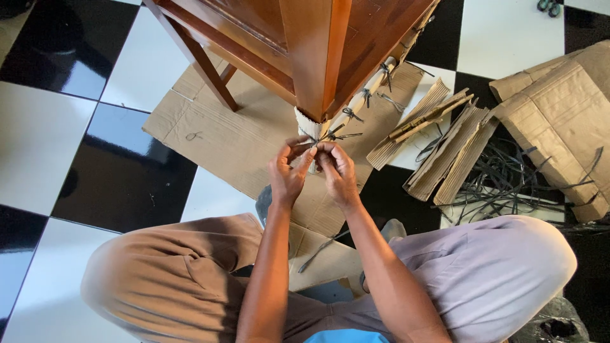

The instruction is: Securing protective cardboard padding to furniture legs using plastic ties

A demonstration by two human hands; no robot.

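A brown wooden furniture piece stands on flattened cardboard. Pale corrugated cardboard wrap covers the bottom of its near leg and runs along the lower rail. Dark plastic straps are knotted around that wrap at several spots. My left hand and my right hand meet just below the leg's foot, fingers pinched on the ends of a dark strap tied around the wrapped leg. My knees are bent on either side.
A flat cardboard sheet lies under the furniture on black and white floor tiles. Folded corrugated strips lie to the right, beside a tangle of loose dark straps and a larger crumpled cardboard piece. One strap lies between my legs.
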